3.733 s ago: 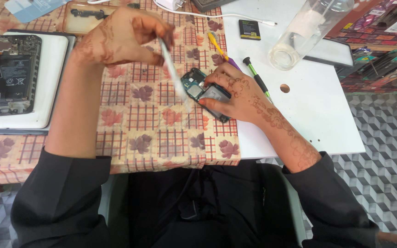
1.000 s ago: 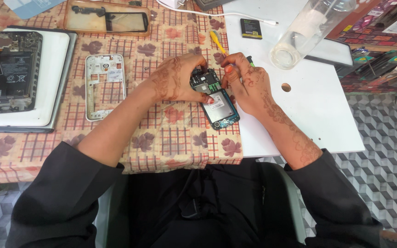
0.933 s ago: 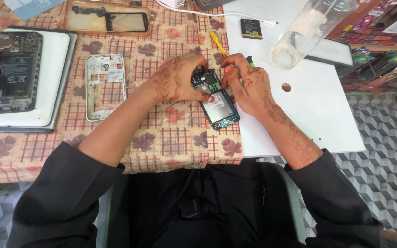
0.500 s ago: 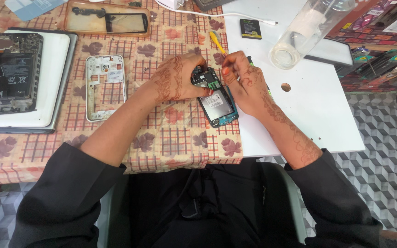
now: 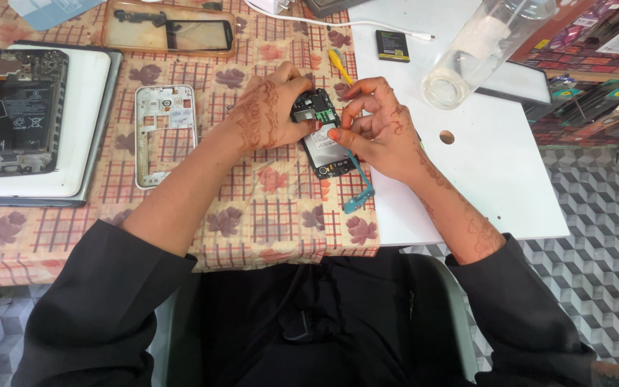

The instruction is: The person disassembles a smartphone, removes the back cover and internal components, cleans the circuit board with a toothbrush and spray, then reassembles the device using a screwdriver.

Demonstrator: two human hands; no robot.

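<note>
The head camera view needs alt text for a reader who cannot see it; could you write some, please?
Both hands, left hand and right hand, work on an opened phone lying on a checked tablecloth. A white phone frame lies to the left, and a clear plastic bottle lies on a white board.

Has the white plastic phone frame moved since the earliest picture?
Yes. The white plastic phone frame was in the left hand then; it now lies on the checked tablecloth, beside the white tray.

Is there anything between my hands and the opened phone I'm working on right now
Nothing visible. The left hand grips the opened phone at its top left, and the right hand has its fingertips on the right edge, pulling a thin teal flex strip. The white phone frame lies apart, further left.
</note>
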